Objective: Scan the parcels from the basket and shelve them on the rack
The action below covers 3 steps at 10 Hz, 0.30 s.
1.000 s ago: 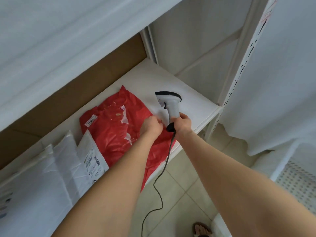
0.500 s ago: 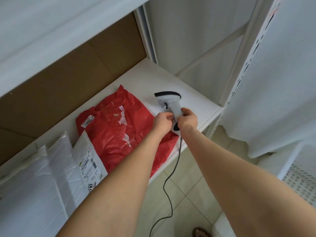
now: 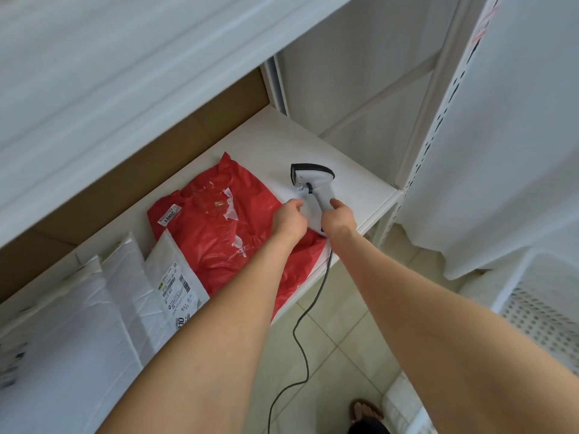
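A crumpled red parcel [image 3: 219, 242] lies flat on the white rack shelf [image 3: 354, 180], its near corner hanging over the front edge. My left hand [image 3: 288, 217] sits at the parcel's right edge, fingers curled and pinching it where a white patch shows. My right hand [image 3: 340, 219] grips the handle of a white barcode scanner [image 3: 313, 180]. The scanner's black head points left and down, just beyond my left hand. Its cable [image 3: 300, 339] hangs down to the floor.
Several white parcels [image 3: 175, 277] lean in a row left of the red one, the nearest showing a barcode label. An upper shelf [image 3: 125, 73] overhangs. A perforated white basket [image 3: 545, 314] stands at the lower right, and a white sheet [image 3: 501, 151] hangs beside the rack's upright.
My left hand slid right along the red parcel's edge to just below the scanner head. The scanner stayed over the shelf in my right hand, with the two hands now close together.
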{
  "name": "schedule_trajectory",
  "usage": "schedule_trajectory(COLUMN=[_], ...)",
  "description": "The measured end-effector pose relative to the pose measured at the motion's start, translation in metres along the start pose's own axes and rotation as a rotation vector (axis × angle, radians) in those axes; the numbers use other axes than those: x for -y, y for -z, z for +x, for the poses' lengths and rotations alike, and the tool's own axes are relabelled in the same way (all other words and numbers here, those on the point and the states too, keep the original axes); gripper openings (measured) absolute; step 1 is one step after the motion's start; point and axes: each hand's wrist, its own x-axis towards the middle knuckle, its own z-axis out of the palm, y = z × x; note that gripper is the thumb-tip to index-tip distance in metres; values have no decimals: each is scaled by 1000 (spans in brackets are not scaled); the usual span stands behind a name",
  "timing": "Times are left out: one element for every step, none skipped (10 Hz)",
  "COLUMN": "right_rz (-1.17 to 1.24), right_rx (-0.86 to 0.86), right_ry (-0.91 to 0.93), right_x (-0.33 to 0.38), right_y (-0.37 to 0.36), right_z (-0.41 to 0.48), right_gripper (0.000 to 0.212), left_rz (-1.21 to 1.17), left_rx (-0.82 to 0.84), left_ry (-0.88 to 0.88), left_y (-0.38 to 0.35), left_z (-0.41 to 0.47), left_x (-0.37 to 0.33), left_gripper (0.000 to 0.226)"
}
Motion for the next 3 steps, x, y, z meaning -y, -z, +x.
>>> schedule_trajectory(right_rz=[0,-48,-98], right_rx=[-23,-34,-68], right_ry=[16,43,45], right_x=[7,14,22], right_y=[4,11,18], right_z=[-20,-45,-71], right_gripper=[67,69,67], left_rz=[141,206,238], left_rx=[-28,-66,-57], left_ry=[23,1,16], left_y=[14,27,44], left_z=[-16,-41,-67], left_x=[-1,-5,-11], left_gripper=[45,42,43])
